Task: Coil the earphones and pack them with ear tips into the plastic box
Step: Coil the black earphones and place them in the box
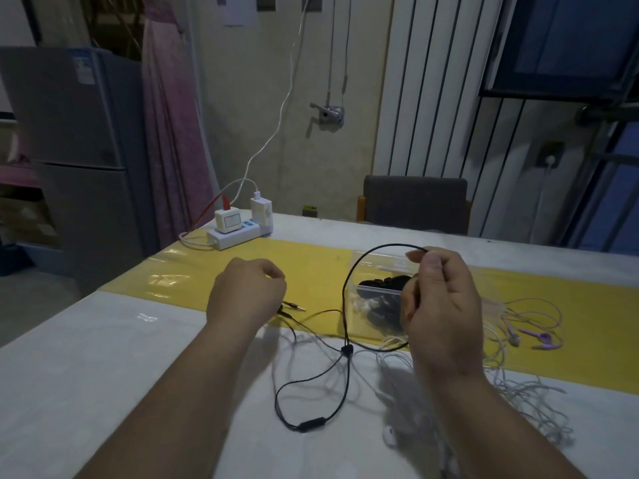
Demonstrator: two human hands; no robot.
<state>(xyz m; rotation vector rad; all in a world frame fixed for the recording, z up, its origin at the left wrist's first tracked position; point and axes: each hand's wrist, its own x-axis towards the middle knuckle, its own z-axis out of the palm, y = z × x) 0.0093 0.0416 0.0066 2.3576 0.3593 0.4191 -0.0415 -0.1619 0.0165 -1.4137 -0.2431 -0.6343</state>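
Black earphones (313, 423) lie across the white table, their cable running up in a loop. My right hand (441, 305) is raised above the table and pinches the top of that black loop between thumb and fingers. Behind this hand lies a clear zip bag (375, 288) with dark ear tips inside, on the yellow strip. My left hand (245, 292) hovers curled over the cable's jack end (294, 307); whether it grips the cable is hidden. No plastic box is visible.
White earphones (390, 437) lie tangled at the lower right. Purple earphones (539, 338) rest on the yellow strip (311, 267) at the right. A white power strip (238, 233) with chargers stands at the table's far left edge. A chair (415, 202) is behind the table.
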